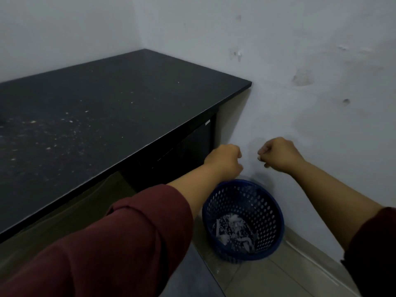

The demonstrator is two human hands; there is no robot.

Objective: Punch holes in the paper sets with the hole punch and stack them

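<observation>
blue perforated bin [265,202] holding paper scraps [232,229], beside black table [128,99]

White paper scraps [232,229] lie in the blue basket [276,213]; pale flecks [53,133] dot the black table [139,82].

Light: dim, cool, even — no clear source
Shadows: soft, dark under the table [128,99]
Glare: faint sheen on tabletop
Blur: slight softness throughout
Edges: wide-angle bend — table lines bow

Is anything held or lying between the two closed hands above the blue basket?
Nothing: in the head view, only bare white wall shows between the left hand and right hand.
</observation>
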